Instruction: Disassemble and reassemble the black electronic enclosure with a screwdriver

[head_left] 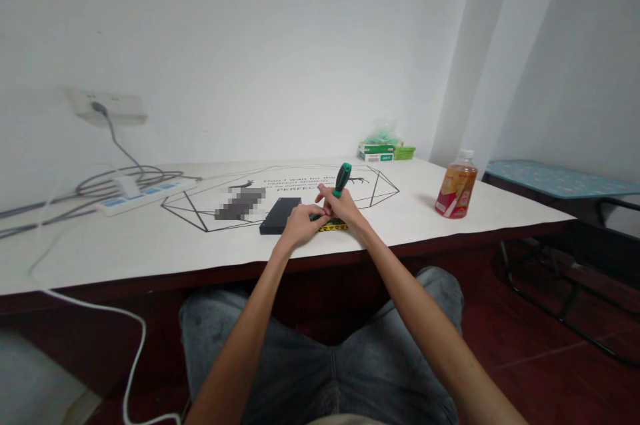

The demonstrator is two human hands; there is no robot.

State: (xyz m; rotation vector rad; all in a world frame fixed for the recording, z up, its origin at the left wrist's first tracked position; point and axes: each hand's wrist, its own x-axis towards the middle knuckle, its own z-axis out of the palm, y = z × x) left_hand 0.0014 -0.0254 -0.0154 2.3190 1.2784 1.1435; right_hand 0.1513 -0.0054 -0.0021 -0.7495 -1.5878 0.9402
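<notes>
A screwdriver with a green and black handle sticks up out of my right hand, whose fingers are closed around its lower part. My left hand meets the right one, thumb and fingertips pinched together. A small dark green bit shows at those fingertips, too small to name. Beneath both hands lies a flat piece with a yellow and black edge, mostly covered by them. Just left of it, a flat black rectangular case rests on the white table, partly behind my left hand.
An orange-red drink bottle stands at the right. Green and white boxes with a plastic bag on top sit at the back. A power strip and coiled black cables lie at the left. A white cable hangs over the front edge.
</notes>
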